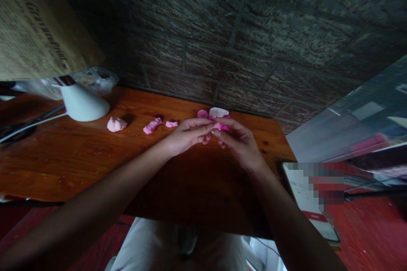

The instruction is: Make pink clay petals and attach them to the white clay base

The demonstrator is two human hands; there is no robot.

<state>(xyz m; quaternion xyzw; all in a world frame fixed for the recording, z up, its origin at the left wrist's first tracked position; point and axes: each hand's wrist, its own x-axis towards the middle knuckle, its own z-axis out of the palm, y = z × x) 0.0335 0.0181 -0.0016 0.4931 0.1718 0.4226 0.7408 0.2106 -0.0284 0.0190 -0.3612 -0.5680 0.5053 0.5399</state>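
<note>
My left hand (187, 134) and my right hand (237, 139) meet over the far middle of a wooden table (95, 156). Their fingertips pinch together on a small bright pink lump of soft clay (219, 126). Just behind the fingers lie a pale pink flattened piece (218, 112) and a small pink piece (202, 113). To the left on the table lie three more pink lumps: a pale one (116, 124), a longer one (152, 125) and a tiny one (171, 123).
A white lamp base (83, 102) with a cable stands at the table's back left, a crumpled plastic bag (97, 78) behind it. A brick wall (238, 42) backs the table. A booklet (310, 199) lies at the right edge.
</note>
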